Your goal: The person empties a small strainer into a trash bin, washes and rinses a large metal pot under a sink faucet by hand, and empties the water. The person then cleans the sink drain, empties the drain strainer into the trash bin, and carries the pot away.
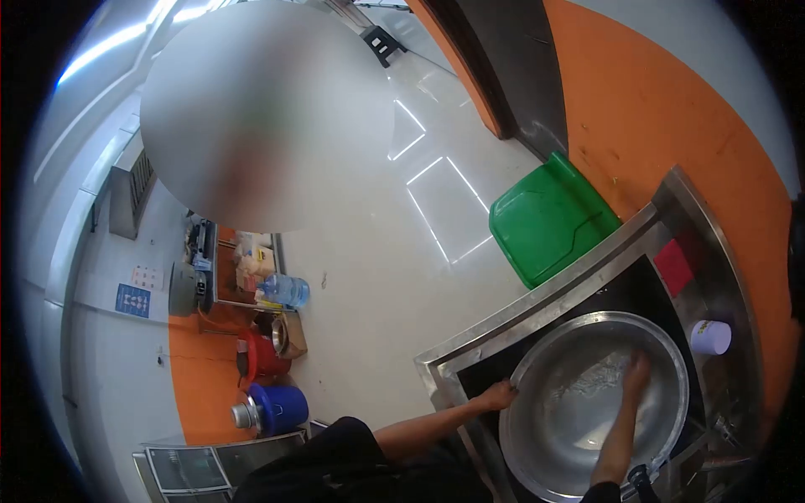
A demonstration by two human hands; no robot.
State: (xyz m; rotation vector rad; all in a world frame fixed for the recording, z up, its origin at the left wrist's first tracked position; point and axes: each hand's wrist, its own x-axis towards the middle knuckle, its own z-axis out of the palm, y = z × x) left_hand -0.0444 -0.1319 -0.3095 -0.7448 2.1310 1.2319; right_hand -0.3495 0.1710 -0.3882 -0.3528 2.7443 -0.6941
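You had two hands at the lower right of the frame, one left hand (498, 396) and one right hand (639, 375), with one metal bowl (537, 436). You had one green plastic object (545, 220), one red sheet (673, 267) and one lilac container (712, 338) farther right. At left, you had two wall notices (133, 300) (148, 277), one water bottle (289, 291) and one blue container (283, 407).
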